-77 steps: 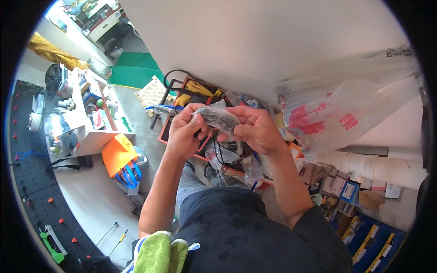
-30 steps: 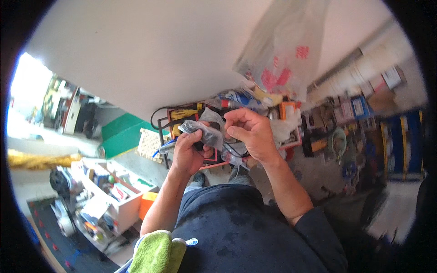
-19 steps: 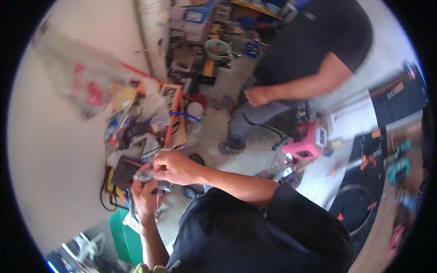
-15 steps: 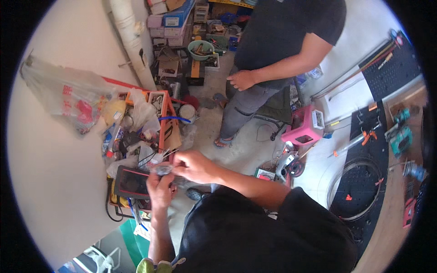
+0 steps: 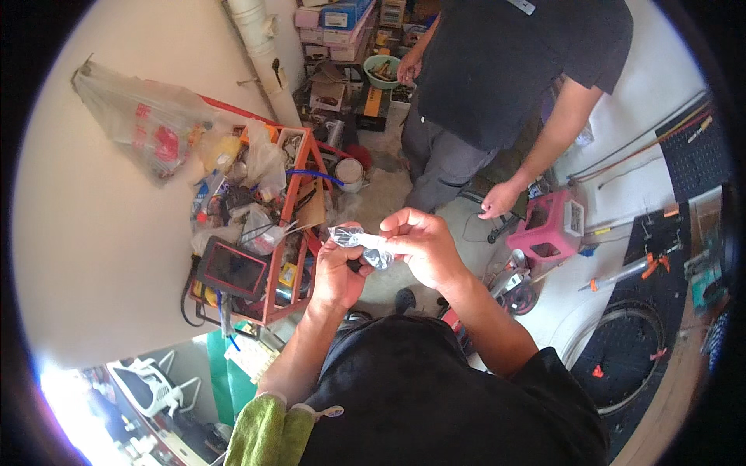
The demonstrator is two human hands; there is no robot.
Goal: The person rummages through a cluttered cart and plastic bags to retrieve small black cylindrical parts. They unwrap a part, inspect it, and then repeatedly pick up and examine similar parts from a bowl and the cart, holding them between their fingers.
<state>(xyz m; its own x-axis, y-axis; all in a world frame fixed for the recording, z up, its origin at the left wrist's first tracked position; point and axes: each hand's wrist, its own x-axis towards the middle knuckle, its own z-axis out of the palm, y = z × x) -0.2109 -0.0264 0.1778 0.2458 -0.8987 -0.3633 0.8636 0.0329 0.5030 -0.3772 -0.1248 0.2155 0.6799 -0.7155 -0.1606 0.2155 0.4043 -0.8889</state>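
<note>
A small clear plastic bag with something dark inside is between my two hands, in front of my chest. My left hand is closed round its left part, the thumb and fingers pressing the crinkled film. From the right, my right hand pinches a whitish strip at the bag between thumb and fingertips. What lies inside the bag is too small to name. To the left of my hands is an orange-red metal cart, heaped with bags and small parts, with a dark red-edged tablet-like device at its near end.
A person in a dark shirt stands ahead, a lowered hand near a pink box. Behind are a bowl of tools and stacked boxes. A coiled cable is at right, a green towel by my left arm.
My hands have moved right, away from the cart, with the bag between them. The view has turned. The other person has shifted, one hand now near the bowl and the other lowered.
</note>
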